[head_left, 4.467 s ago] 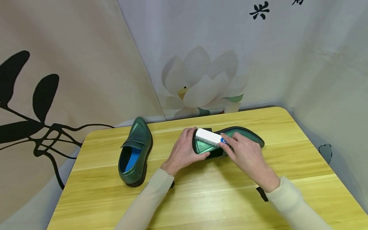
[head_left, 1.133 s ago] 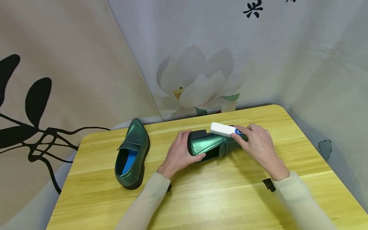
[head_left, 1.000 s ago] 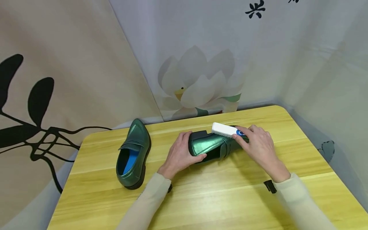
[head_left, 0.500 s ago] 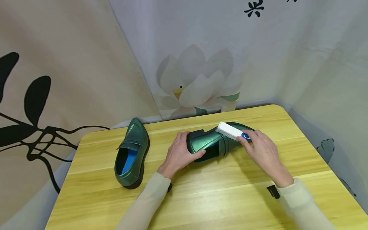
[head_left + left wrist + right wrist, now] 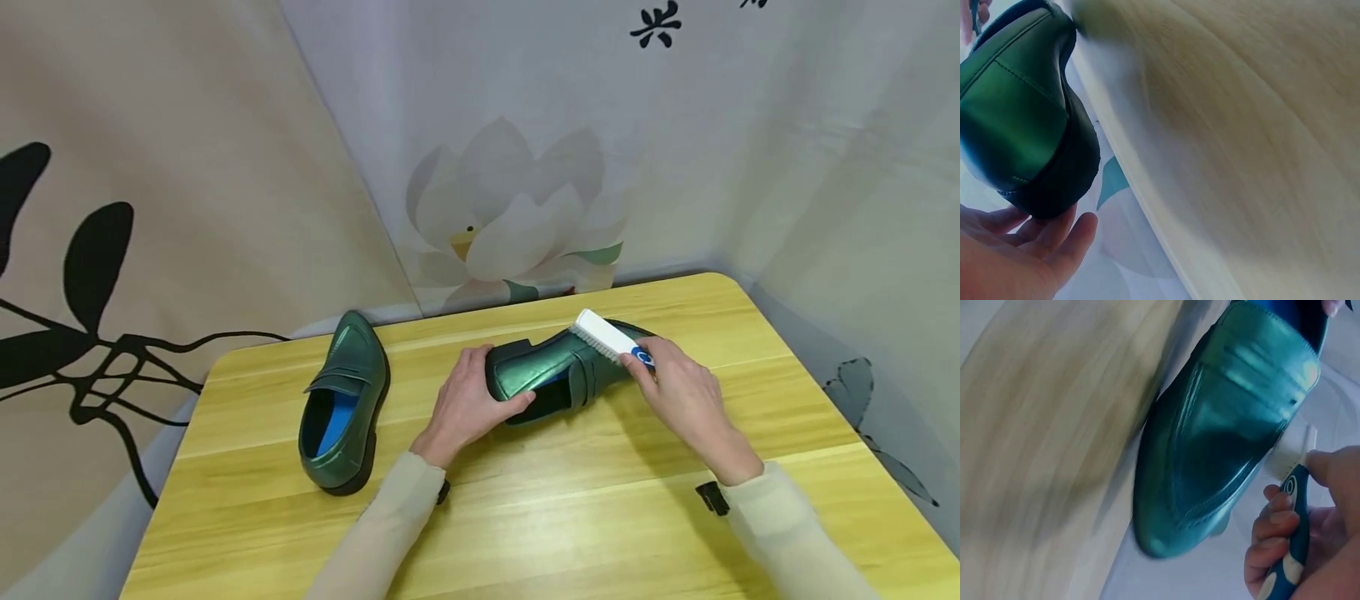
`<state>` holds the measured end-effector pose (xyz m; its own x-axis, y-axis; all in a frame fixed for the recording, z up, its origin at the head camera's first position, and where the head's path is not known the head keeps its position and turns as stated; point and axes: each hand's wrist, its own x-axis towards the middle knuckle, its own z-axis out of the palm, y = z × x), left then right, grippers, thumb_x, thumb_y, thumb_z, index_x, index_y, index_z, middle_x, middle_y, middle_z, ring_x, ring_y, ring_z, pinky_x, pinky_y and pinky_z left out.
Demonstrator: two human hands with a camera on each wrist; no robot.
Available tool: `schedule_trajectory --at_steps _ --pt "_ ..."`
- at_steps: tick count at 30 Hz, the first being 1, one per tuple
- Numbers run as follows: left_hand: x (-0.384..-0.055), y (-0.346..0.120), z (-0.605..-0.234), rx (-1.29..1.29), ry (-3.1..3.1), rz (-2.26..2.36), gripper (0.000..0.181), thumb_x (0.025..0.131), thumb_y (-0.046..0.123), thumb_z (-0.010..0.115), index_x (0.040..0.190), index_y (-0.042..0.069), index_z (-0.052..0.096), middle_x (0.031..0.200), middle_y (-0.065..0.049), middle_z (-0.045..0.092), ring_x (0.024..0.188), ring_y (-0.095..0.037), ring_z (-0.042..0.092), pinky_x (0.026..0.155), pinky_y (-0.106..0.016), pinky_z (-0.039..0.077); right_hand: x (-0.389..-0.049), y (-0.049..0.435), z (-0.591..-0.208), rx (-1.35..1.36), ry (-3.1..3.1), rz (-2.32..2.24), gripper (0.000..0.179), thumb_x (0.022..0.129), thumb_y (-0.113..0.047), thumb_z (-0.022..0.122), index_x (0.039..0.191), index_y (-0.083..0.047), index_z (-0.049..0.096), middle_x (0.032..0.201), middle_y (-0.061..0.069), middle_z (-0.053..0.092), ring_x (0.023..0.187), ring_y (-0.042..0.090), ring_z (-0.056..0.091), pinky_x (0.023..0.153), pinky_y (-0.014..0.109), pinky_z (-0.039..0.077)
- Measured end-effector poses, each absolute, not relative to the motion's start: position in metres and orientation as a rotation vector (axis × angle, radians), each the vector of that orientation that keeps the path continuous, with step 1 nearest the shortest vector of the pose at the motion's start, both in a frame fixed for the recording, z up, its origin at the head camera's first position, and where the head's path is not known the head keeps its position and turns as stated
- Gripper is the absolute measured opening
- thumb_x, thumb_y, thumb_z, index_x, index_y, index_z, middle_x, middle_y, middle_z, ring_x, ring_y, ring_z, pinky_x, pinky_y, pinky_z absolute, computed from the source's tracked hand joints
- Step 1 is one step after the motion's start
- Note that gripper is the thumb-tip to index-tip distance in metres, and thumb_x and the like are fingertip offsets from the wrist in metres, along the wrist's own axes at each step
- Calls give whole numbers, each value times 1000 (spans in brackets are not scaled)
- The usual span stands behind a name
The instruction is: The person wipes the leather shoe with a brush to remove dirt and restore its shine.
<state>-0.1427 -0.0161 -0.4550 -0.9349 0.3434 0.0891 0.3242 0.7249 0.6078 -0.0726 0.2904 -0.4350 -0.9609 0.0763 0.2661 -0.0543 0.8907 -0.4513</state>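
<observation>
A shiny green loafer lies tilted on its side, its heel to the left and toe to the right. My left hand grips it round the heel, thumb at the opening; in the left wrist view the fingers curl under the loafer's heel. In my right hand is a white brush, its bristles against the upper side of the loafer near the strap. The right wrist view shows my fingers wrapped round the brush's blue and white handle, beside the loafer's vamp.
A matching green loafer with a blue insole stands upright at the left of the wooden table. Behind the table's far edge hangs a printed curtain with a lotus design.
The brush has moved from the heel end along the loafer toward the toe, angling more steeply. The loafer has rolled a little in my left hand, which keeps its grip.
</observation>
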Motion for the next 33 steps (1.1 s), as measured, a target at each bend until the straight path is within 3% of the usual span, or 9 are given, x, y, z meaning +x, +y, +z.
schedule_trajectory --at_steps 6,12,20,27,33 --pt "-141 -18 -455 572 2893 1021 98 78 65 76 149 4 47 136 -14 54 105 -28 57 87 -46 54 -61 324 -443 -153 -2803 599 46 110 -35 52 124 7 60 85 16 63 56 23 49 44 35 34" --pt "-141 -20 -456 588 2882 1041 99 77 64 77 149 3 47 136 -14 53 105 -28 57 88 -46 53 -51 359 -442 -197 -2901 633 53 110 -42 48 132 6 57 81 11 62 57 22 47 46 35 34" --pt "-142 -21 -457 655 2865 1043 99 75 60 82 150 5 46 140 -12 52 110 -28 57 91 -47 52 -60 374 -435 -51 -2960 524 47 110 -40 49 136 -3 61 91 15 64 70 29 53 56 39 37" --pt "-142 -22 -459 722 2861 1044 101 75 58 85 151 6 44 142 -12 49 115 -29 56 93 -48 52 -78 342 -423 30 -2917 500 47 110 -37 52 140 -3 61 111 28 65 92 47 56 73 59 42" --pt "-143 -24 -458 733 2875 1014 102 75 59 84 153 7 43 144 -12 49 119 -30 56 95 -48 52 -83 332 -419 49 -2922 479 54 109 -44 49 141 -3 62 109 26 64 93 46 57 76 60 42"
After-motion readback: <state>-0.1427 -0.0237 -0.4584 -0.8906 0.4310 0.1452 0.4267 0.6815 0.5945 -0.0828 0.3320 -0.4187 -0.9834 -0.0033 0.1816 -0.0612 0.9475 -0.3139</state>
